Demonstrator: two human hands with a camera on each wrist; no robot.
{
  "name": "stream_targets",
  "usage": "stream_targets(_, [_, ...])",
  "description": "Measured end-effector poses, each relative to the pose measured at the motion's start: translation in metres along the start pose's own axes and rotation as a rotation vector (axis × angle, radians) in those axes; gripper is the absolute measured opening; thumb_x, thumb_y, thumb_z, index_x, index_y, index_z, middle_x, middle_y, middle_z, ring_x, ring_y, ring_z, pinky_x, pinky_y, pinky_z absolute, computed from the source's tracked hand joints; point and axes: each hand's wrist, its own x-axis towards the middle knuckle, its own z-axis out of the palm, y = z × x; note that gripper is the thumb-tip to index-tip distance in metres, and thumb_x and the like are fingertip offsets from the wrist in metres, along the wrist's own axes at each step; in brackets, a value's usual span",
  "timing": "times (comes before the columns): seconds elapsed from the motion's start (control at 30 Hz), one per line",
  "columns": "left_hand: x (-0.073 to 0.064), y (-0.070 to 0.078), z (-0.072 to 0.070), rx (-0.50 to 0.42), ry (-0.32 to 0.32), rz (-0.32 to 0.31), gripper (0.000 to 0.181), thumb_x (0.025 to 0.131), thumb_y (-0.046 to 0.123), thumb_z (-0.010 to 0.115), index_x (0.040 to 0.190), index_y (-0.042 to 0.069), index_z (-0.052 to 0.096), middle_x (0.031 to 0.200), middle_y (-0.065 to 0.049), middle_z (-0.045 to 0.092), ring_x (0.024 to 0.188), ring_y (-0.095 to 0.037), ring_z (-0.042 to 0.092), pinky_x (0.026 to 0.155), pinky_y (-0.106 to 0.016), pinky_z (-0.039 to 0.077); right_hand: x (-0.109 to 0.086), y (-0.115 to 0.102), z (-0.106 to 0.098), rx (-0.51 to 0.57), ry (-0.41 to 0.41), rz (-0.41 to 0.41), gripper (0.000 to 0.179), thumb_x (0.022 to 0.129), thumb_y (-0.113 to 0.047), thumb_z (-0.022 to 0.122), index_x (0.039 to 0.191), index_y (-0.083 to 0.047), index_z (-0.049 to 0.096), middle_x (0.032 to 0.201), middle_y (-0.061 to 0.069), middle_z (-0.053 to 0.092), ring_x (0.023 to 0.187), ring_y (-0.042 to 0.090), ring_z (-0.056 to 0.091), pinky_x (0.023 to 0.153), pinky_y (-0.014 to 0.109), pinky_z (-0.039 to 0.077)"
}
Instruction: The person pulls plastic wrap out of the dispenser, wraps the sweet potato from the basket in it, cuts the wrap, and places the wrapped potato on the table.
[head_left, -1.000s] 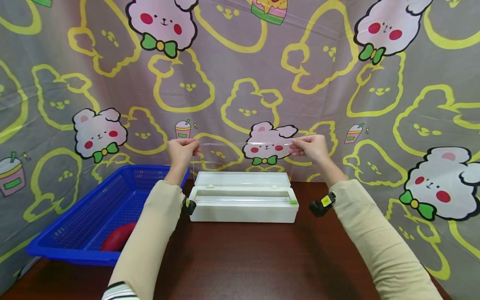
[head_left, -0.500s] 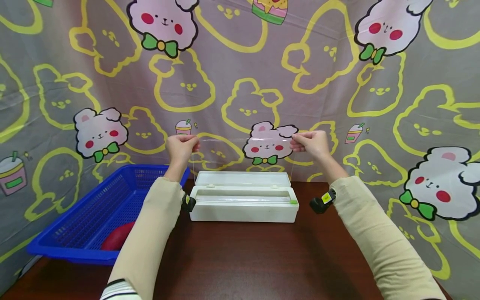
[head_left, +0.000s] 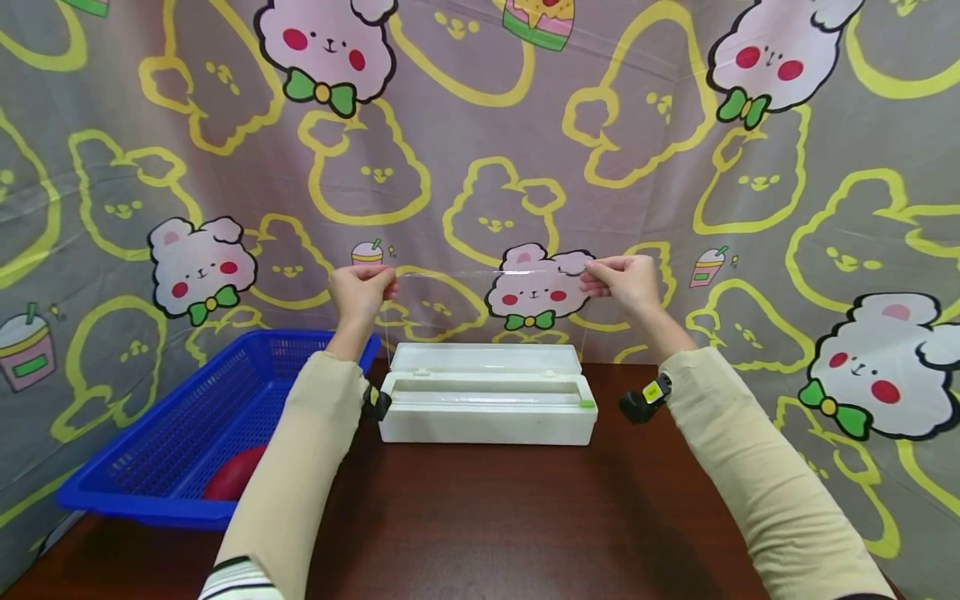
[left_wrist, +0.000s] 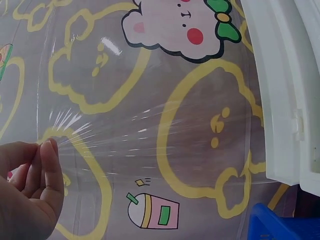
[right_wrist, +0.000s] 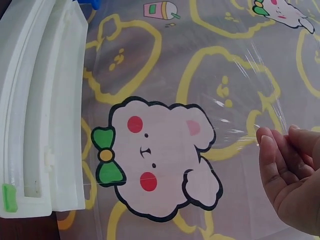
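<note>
I see the left hand (head_left: 360, 292) and right hand (head_left: 624, 282) each w/ a tight fingertip grip on an upper corner of the clear, glossy plastic film (head_left: 487, 304), creased in rays nr the fingers. It's stretched btwn them, edges running down twd the oblong white plastic box (head_left: 487, 427), lid up, on my reddish-brown desk (head_left: 480, 517). Blue perforated plastic basket (head_left: 142, 511) at left; beige sleeve (head_left: 292, 467) partly blocks its smooth red item (head_left: 232, 477).
</note>
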Motion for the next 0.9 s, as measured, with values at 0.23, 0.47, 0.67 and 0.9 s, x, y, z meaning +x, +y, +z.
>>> stream_targets(0.23, [-0.001,0.002,0.0,0.003,0.01,0.02,0.019,0.078,0.0,0.065,0.093,-0.013,0.064,0.057,0.001,0.058,0.046,-0.006,0.056,0.049,-0.019,0.048,-0.003,-0.006,0.0,-0.004,-0.002,-0.025,0.029,0.083,-0.007,0.063,0.096,0.018,0.058,0.059,0.0,0.063,0.055,0.011,0.063,0.055,0.024,0.051])
stream_targets(0.47, [0.0,0.007,0.001,-0.015,0.012,0.022,0.021,0.078,-0.002,0.065,0.094,-0.015,0.063,0.055,0.002,0.058,0.044,-0.004,0.055,0.046,-0.017,0.047,-0.003,-0.011,0.0,0.019,0.012,-0.035,0.03,0.084,0.0,0.059,0.101,0.023,0.053,0.058,0.002,0.063,0.052,0.011,0.062,0.053,0.025,0.051])
stream_targets(0.67, [0.001,0.011,0.001,0.02,0.017,0.053,0.021,0.077,0.001,0.066,0.093,-0.014,0.064,0.057,0.003,0.057,0.044,-0.003,0.055,0.047,-0.017,0.048,0.003,-0.007,-0.002,0.057,0.001,-0.036,0.027,0.081,-0.004,0.064,0.097,0.017,0.06,0.063,0.009,0.065,0.054,0.016,0.063,0.051,0.027,0.051])
stream_targets(0.9, [0.002,0.014,0.001,-0.004,0.015,0.045,0.021,0.077,0.0,0.066,0.093,-0.014,0.064,0.058,0.001,0.059,0.045,-0.005,0.055,0.047,-0.017,0.047,0.079,0.067,-0.034,0.181,-0.086,-0.024,0.021,0.078,-0.01,0.069,0.093,0.004,0.068,0.078,0.019,0.066,0.063,0.027,0.065,0.052,0.034,0.051])
